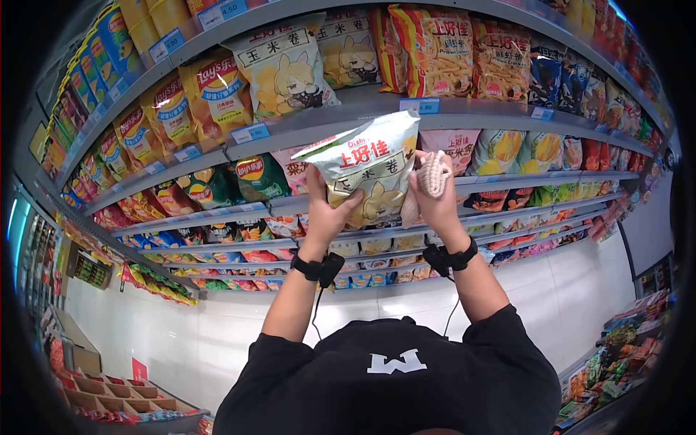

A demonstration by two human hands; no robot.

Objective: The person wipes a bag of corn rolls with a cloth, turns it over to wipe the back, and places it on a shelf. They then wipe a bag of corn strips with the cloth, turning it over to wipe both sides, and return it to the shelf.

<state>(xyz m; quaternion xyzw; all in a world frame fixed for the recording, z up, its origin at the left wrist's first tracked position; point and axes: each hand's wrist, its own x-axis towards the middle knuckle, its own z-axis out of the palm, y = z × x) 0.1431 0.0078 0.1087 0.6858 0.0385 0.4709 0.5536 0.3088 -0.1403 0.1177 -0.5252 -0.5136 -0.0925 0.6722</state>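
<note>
A silver and yellow bag of corn snacks (373, 163) is held up in front of the shelves, tilted, its printed front towards me. My left hand (330, 210) is closed on its lower left side, with the thumb across the front. At the right edge my right hand (436, 203) grips the bag with bent fingers. A beige knitted piece (436, 174) lies over those fingers, and part of it hangs below beside the bag. Matching corn snack bags (281, 69) stand on the shelf just behind and above.
Curved by the lens, grey shelves (319, 116) run across the view, packed with chip and snack bags. Blue price tags (420, 106) line their edges. A white tiled floor (232, 333) lies below. Divided brown boxes (109, 395) stand at the lower left, and more packaged goods (616, 348) at the right.
</note>
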